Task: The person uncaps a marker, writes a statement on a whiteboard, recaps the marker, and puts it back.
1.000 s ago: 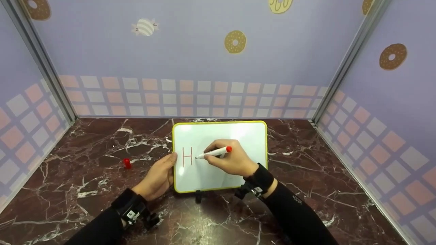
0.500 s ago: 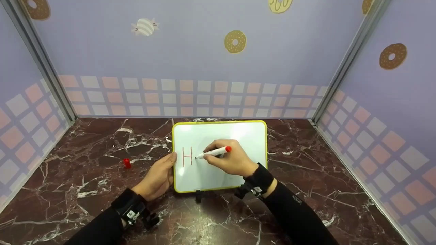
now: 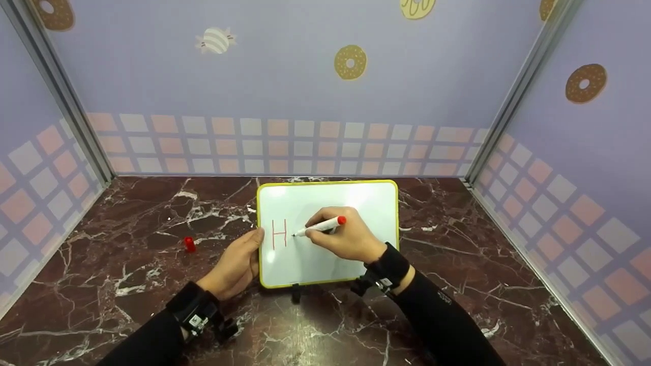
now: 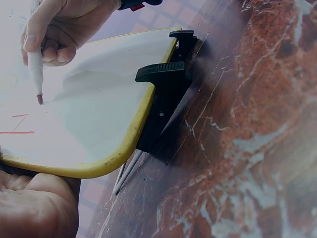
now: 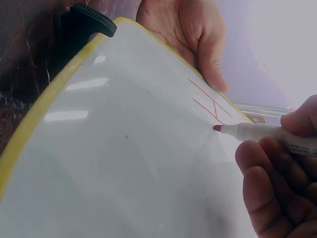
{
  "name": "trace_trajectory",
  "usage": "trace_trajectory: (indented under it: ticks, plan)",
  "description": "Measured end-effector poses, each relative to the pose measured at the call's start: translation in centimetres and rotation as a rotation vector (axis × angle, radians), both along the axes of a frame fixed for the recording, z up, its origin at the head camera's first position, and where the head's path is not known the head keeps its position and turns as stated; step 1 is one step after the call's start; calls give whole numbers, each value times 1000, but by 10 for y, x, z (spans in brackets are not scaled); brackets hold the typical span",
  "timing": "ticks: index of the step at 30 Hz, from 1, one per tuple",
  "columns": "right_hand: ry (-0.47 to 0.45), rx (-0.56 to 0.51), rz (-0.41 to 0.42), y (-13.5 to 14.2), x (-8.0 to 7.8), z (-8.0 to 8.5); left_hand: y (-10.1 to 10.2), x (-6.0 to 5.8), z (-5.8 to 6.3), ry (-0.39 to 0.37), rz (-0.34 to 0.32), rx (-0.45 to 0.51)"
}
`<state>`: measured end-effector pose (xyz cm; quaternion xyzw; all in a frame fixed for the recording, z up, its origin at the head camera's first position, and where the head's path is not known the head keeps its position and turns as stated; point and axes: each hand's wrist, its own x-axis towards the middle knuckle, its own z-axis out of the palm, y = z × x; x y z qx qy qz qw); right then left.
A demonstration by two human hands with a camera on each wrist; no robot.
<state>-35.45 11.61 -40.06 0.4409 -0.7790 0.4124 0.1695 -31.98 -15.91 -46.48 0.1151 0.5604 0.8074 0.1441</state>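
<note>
A whiteboard with a yellow frame leans on a black stand. My left hand grips its left edge, thumb at the frame and the other fingers mostly hidden behind. A red letter H is drawn near that edge. My right hand pinches a white marker with a red end, tilted, its tip just right of the H. In the right wrist view the marker's dark red tip is at the board's surface; whether it touches I cannot tell.
A red marker cap stands on the dark marbled table, left of the board. Pale purple walls with pink and white squares enclose the table at the back and both sides.
The rear end of the marker has risen slightly, with its tip staying almost in the same spot beside the H. My left hand and the board look unchanged.
</note>
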Motion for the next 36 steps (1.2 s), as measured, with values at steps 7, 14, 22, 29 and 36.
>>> trace_trajectory:
  ticks: [7,14,22,29,36]
  plan:
    - [-48,17,-6,3,0,4,0,0,0,3,10,-5]
    - [-113,15,-11,4,2,9,-1,0,0,15,-3,-17]
    - [-127,13,-26,5,1,10,-1,0,0,9,8,-13]
    - [-152,-9,-26,6,1,10,-1,0,0,6,8,-6]
    - [-131,-31,-25,6,0,10,0,0,0,7,3,-9]
